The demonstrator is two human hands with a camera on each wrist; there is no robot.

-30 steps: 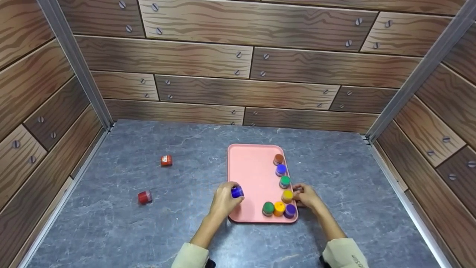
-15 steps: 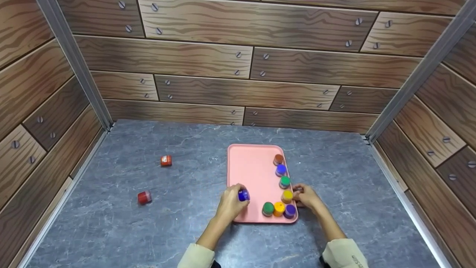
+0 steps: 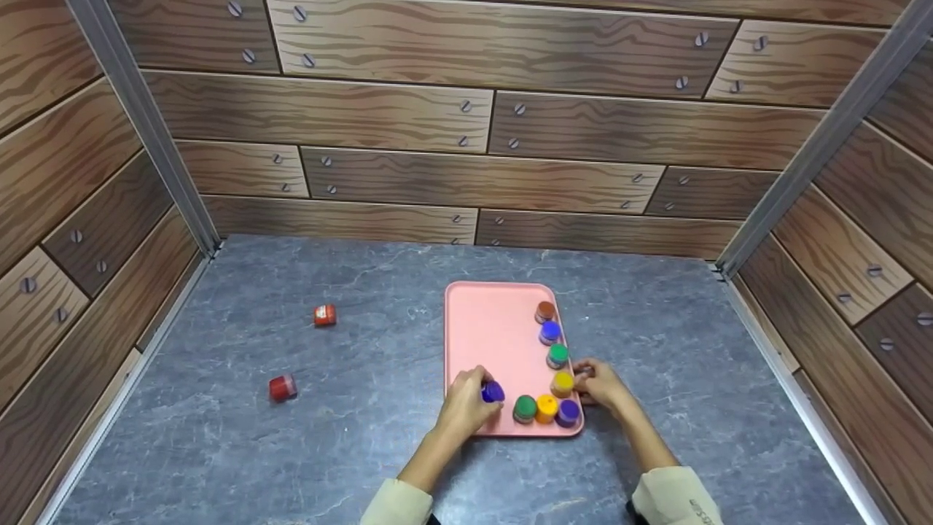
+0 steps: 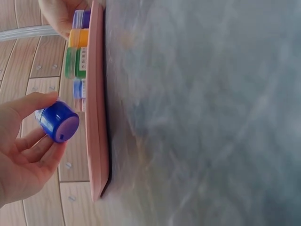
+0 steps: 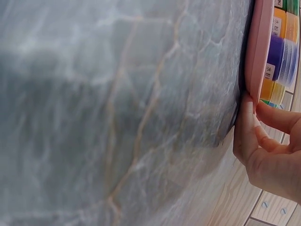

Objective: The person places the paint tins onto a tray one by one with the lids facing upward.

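My left hand (image 3: 468,408) holds a small blue paint jar (image 3: 493,391) over the front left part of a pink tray (image 3: 481,313). In the left wrist view the thumb and fingers grip that paint jar (image 4: 59,121) tilted, above the tray's rim. My right hand (image 3: 599,383) pinches the tray's right rim, thumb on the upper side and fingers under it in the right wrist view. Along the tray's right side stand a brown jar (image 3: 544,312), a blue jar (image 3: 550,333), a green jar (image 3: 557,356) and a yellow jar (image 3: 563,383). A dark green jar (image 3: 525,408), an orange jar (image 3: 547,408) and a purple jar (image 3: 568,413) line the front.
Two red jars lie on their sides on the grey marbled table (image 3: 379,357), left of the tray: one farther back (image 3: 325,315), the other red jar (image 3: 282,388) nearer. Wood-patterned walls (image 3: 408,175) enclose the table at the back and both sides.
My left hand has moved right and slightly toward the front with the blue paint jar, closer to the dark green jar. The right hand has stayed at the tray's rim.
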